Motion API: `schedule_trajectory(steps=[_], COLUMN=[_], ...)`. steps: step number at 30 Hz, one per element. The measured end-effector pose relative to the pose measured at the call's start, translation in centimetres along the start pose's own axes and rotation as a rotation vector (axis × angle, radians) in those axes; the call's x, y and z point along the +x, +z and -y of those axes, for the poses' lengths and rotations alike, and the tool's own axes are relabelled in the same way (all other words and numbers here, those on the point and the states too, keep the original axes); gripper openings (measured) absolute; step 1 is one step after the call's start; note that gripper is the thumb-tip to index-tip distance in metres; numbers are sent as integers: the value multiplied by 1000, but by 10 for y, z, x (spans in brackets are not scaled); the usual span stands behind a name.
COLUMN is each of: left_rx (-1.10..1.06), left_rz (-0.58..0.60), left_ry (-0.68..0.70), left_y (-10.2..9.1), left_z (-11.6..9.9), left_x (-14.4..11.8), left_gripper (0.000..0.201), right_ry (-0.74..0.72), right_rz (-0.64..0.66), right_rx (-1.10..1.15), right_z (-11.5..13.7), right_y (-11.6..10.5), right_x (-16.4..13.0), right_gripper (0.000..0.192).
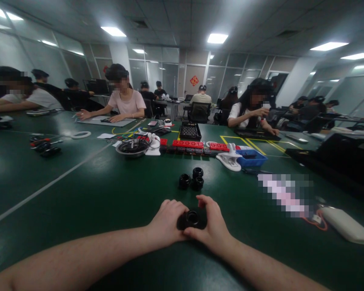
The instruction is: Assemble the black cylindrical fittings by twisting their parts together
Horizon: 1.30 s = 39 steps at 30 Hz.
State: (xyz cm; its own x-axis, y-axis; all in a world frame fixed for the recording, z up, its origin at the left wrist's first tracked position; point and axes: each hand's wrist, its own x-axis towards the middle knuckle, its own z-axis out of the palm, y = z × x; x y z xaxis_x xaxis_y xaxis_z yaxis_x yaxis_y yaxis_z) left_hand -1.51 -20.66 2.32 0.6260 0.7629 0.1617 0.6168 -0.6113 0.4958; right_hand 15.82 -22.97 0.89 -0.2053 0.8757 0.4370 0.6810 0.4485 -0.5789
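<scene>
A black, rounded part (192, 217) with a round hole facing up sits low over the green table between my two hands. My left hand (169, 220) has its fingers closed on the left side of this part. From the right, my right hand (214, 226) curves around it, thumb along the near edge and index finger raised behind. Just beyond lie three similar black tyre-like rings (185, 181) grouped close together, their holes showing. Whether the held part is one piece or several cannot be made out.
Across the middle run a row of red-and-black blocks (188, 144), a round metal bowl (132, 146), white clamps (231, 158) and a blue bin (251, 157). A power bank-like white block (347, 224) lies right; screwdrivers (45, 144) lie left. Other people sit opposite.
</scene>
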Motion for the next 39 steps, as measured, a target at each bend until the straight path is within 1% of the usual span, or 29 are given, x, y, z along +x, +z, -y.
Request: schedule_trajectory(steps=[5,7,10,12,14,16,19,23,24,26,29,31,34,37,39], left_rx=[38,46,58,59,48,30,-11,-50,-51,-38,-10,-3,2,8,20], left_rz=[-1,3,15,20,22,26,29,46,52,57,61,60,41,27,21], left_ry=[-1,-11,-23,-26,-27,-22,4,36,44,59,63,50,40,28,6], left_y=[2,1,1,2,3,3,2,1,1,1,1,2,4,5,6], left_z=[2,2,3,4,6,8,9,9,9,9,9,9,9,9,9], left_x=[1,1,1,1,1,1,1,1,1,1,1,2,3,4,5], left_gripper=[36,36,38,43,47,46,48,69,70,63,47,42,42,44,43], right_ry=[-28,-50,-164,-269,-314,-281,-195,-143,-137,-128,-122,-124,-134,-144,-179], right_rz=[17,26,110,196,236,210,129,72,65,50,42,47,64,63,57], right_rx=[-5,27,164,258,289,273,241,209,197,165,115,76,27,19,28], right_z=[3,3,2,1,-1,-2,-5,-5,-5,-4,-2,-1,1,1,1], right_y=[0,-2,-8,-11,-12,-11,-8,-5,-5,-4,-4,-5,-5,-4,-3], right_x=[1,1,-2,-4,-5,-5,-3,0,0,0,0,0,0,-1,-2], right_gripper=[81,78,68,68,68,68,66,68,69,72,74,75,72,65,60])
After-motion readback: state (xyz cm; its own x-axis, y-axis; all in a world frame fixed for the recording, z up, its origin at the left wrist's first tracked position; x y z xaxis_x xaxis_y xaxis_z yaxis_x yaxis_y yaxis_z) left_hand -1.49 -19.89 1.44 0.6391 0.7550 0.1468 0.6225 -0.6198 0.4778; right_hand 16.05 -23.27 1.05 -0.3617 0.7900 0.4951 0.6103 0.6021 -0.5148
